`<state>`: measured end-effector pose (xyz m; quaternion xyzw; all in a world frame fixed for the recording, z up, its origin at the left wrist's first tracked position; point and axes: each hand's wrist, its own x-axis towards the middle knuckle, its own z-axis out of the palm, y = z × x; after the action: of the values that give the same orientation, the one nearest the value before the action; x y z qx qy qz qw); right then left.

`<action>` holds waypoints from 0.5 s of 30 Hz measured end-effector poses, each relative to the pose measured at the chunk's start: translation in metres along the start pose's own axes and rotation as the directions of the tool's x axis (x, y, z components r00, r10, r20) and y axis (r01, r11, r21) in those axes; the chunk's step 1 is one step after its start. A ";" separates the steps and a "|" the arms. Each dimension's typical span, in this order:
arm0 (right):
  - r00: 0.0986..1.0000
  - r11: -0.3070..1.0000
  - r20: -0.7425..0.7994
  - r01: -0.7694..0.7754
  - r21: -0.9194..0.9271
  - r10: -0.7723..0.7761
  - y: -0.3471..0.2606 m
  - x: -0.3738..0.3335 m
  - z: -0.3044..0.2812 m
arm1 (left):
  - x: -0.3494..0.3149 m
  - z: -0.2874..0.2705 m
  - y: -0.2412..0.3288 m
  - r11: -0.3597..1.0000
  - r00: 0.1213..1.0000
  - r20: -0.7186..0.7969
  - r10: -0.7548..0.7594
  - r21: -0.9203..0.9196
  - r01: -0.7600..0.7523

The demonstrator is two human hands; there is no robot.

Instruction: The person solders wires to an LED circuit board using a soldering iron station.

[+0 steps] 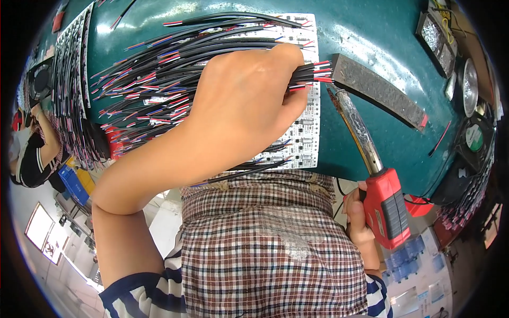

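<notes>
My left hand [246, 90] is closed round a bundle of black cables [303, 77]. Their red, white and black wire ends stick out to the right. In my right hand [357, 214], low at the right, is a red soldering gun [386, 209]; its metal barrel slants up and left. The tip lies just below the wire ends; whether they touch I cannot tell. A dark grey bar [376, 87] lies right of the wire ends. Under my left hand spreads a panel of white circuit boards [310, 143], with many loose black cables [154, 79] across it.
The green table [360, 138] carries another cable-covered board panel [71, 79] at the far left. At the right stand a metal dish [469, 87], a dark tray [436, 45] and a round-centred black device [473, 139]. One loose wire [440, 139] lies there. Another person's arm [47, 138] shows at left.
</notes>
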<state>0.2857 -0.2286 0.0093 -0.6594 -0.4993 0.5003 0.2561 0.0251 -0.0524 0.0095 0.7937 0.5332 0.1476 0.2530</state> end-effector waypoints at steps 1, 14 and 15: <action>1.000 1.000 -0.018 0.016 -0.003 -0.016 -0.001 0.001 0.001 | 0.000 0.001 0.001 1.000 1.000 0.001 -0.001 0.000 0.001; 1.000 1.000 -0.007 0.001 -0.022 -0.002 -0.001 0.000 0.000 | 0.011 -0.010 0.005 0.991 0.987 0.156 -0.037 -0.122 0.056; 1.000 0.999 -0.001 -0.019 0.025 0.019 0.000 0.000 0.000 | 0.011 -0.013 0.005 0.985 0.978 0.205 -0.031 -0.159 0.065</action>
<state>0.2852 -0.2290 0.0093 -0.6612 -0.4863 0.5087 0.2599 0.0268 -0.0403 0.0227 0.7677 0.5098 0.1040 0.3741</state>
